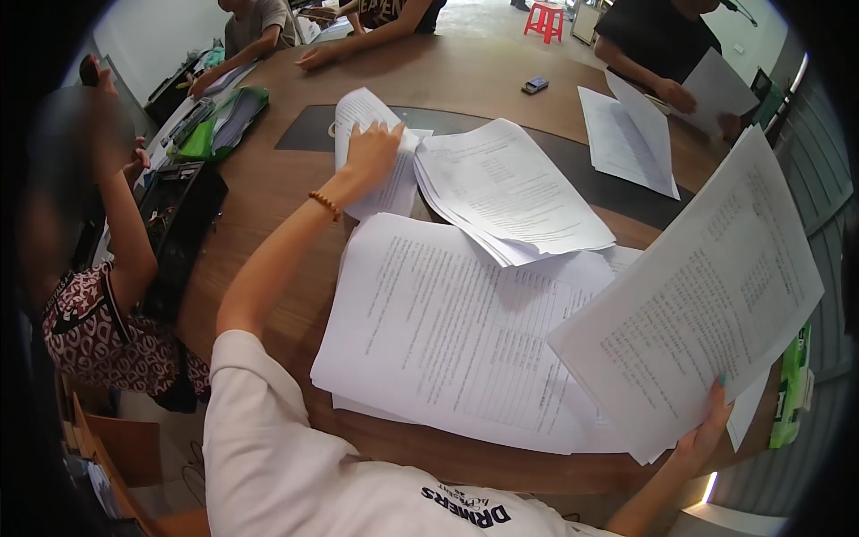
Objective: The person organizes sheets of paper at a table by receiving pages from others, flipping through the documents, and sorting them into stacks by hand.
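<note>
white printed sheets [693,304] slant up and forward from the right hand [705,436], pinched at their lower edge; directly under the left hand [371,159], fingers half-curled over them, folded-over white printed pages [360,107] point lengthwise away.

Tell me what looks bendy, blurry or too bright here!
Head view: the wooden table looks bent, likely by a wide lens; corners are black; a blurry patch hides part of the person far left; floor beside the red stool glares.
</note>
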`<state>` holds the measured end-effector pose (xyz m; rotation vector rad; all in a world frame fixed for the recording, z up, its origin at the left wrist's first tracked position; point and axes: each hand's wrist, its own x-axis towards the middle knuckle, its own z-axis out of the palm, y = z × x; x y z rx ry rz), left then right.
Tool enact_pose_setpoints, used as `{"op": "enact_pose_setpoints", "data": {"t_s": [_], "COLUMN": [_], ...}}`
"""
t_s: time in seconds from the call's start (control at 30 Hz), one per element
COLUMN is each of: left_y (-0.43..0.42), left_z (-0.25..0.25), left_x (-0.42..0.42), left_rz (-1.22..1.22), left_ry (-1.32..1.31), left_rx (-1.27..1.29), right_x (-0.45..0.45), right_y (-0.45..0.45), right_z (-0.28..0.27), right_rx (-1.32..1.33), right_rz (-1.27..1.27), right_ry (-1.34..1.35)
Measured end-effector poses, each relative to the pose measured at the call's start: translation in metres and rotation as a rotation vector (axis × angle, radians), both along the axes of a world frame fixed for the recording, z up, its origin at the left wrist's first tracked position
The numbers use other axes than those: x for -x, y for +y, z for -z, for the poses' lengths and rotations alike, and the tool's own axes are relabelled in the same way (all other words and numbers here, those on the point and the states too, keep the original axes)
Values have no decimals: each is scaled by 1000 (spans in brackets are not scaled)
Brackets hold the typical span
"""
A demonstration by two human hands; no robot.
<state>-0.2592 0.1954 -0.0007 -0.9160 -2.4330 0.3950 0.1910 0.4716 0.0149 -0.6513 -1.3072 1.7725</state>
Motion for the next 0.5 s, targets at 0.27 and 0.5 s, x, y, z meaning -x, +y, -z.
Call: {"op": "enact_pose_setpoints", "data": {"t_s": [0.27,0.5], "left_y": [-77,-218], "left_z": [-46,23], "left_x": [77,127], "left_rz": [102,-160], "left_ry": [-509,-1108], "left_rx": [-1596,-2367], "right_x": [-7,17], "right_y": [-6,-20], "right_z": [-6,-7], "right_rx": [-6,-8], "right_rz": [-25,-21], "right_ry": [-16,-59]}}
